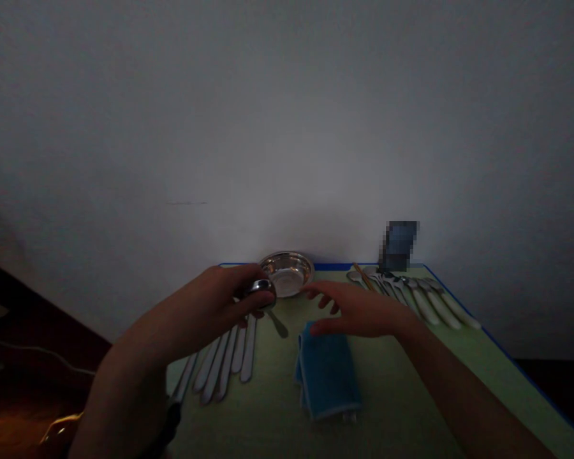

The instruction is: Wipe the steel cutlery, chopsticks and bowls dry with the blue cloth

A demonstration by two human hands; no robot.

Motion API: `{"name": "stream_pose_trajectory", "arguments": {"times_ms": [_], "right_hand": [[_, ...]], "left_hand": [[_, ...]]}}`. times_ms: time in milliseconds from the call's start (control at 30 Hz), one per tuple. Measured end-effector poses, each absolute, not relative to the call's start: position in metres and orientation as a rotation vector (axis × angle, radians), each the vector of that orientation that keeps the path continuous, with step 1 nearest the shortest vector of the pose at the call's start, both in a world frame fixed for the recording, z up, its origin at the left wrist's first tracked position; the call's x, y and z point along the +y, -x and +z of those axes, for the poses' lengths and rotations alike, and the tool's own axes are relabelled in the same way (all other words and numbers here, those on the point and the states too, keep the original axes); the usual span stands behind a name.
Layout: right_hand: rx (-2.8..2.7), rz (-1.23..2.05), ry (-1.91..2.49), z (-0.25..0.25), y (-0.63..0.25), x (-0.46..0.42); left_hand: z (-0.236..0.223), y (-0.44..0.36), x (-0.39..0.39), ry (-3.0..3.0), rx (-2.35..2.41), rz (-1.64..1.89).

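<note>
My left hand (239, 299) is closed round a shiny metal spoon (266, 294); its rounded bowl shows between thumb and fingers. A flat metal handle (279, 324) slants down below it; whether it joins the bowl is hidden. My right hand (337, 309) holds nothing, its fingers apart and pointing left. Below it lies a folded blue cloth (330, 376), with the thumb just over its top edge. Behind both hands, a shiny metal bowl (287, 274) stands near the wall.
Several metal utensils (227, 360) lie side by side on the left of the pale green table (392, 395). More spoons and pale-handled utensils (425, 303) lie at the right rear, beside a blurred upright dark device (399, 245). A wall (287, 127) rises behind the table.
</note>
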State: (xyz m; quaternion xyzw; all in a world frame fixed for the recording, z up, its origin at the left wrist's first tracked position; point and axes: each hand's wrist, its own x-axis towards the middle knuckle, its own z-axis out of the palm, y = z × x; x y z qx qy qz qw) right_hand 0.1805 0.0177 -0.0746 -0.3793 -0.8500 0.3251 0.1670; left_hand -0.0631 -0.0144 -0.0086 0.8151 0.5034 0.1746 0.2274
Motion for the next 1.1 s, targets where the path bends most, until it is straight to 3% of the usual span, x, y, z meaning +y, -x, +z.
{"name": "stream_pose_trajectory", "arguments": {"times_ms": [100, 433, 633, 700, 900, 1100], "right_hand": [[-2.446, 1.087, 0.938, -0.059, -0.165, 0.021], [-2.397, 1.009, 0.883, -0.07, -0.165, 0.024], [-2.122, 1.648, 0.652, -0.08, -0.161, 0.025], [-2.077, 1.721, 0.641, -0.083, -0.16, 0.023], [-1.996, 1.729, 0.752, -0.094, -0.156, 0.022], [-2.307, 1.424, 0.952, -0.096, -0.169, 0.031]], "left_hand": [[-0.007, 0.053, -0.01, -2.222, 1.356, 0.604], [-0.014, 0.034, 0.001, -1.895, 1.186, 0.93], [-0.029, 0.041, 0.015, -1.951, 1.033, 0.757], [-0.037, 0.042, 0.019, -1.967, 1.072, 0.715], [-0.055, 0.028, 0.029, -1.817, 0.963, 0.86], [-0.054, 0.027, 0.031, -1.758, 1.179, 1.07]]}}
